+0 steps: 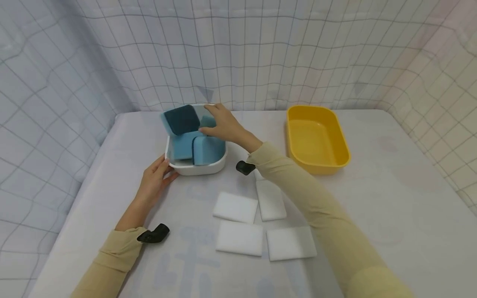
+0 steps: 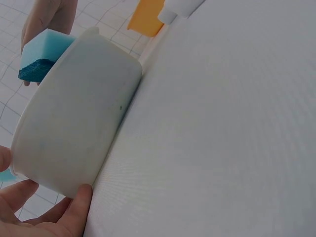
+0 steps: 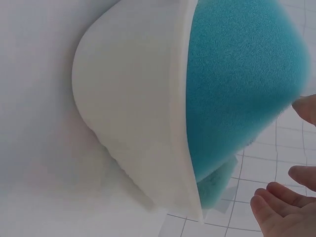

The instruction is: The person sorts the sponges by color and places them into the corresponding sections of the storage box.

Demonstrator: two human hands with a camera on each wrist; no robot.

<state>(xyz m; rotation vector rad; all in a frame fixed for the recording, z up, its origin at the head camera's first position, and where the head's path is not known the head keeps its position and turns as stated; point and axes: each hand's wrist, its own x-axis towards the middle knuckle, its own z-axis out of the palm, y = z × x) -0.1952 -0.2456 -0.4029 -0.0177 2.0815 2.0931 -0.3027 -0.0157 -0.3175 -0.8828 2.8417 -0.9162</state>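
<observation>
A white plastic tub (image 1: 205, 169) stands at the back left of the table, filled with several blue sponges (image 1: 211, 150). One sponge with a dark scouring side (image 1: 182, 120) leans up at its back left. My left hand (image 1: 153, 180) holds the tub's left end, its fingertips spread from rim to base in the left wrist view. Over the tub's right side reaches my right hand (image 1: 225, 124), thumb and fingers apart. In the right wrist view its thumb (image 3: 307, 109) is close to a sponge's edge (image 3: 242, 84); whether they touch I cannot tell. Nothing shows between its fingers.
A yellow tub (image 1: 316, 138) stands at the back right. Several white foam pads (image 1: 239, 238) lie flat across the table's front middle, one partly hidden by my right sleeve (image 1: 316, 198). Gridded white cloth (image 1: 261, 54) hangs behind the table and along its sides.
</observation>
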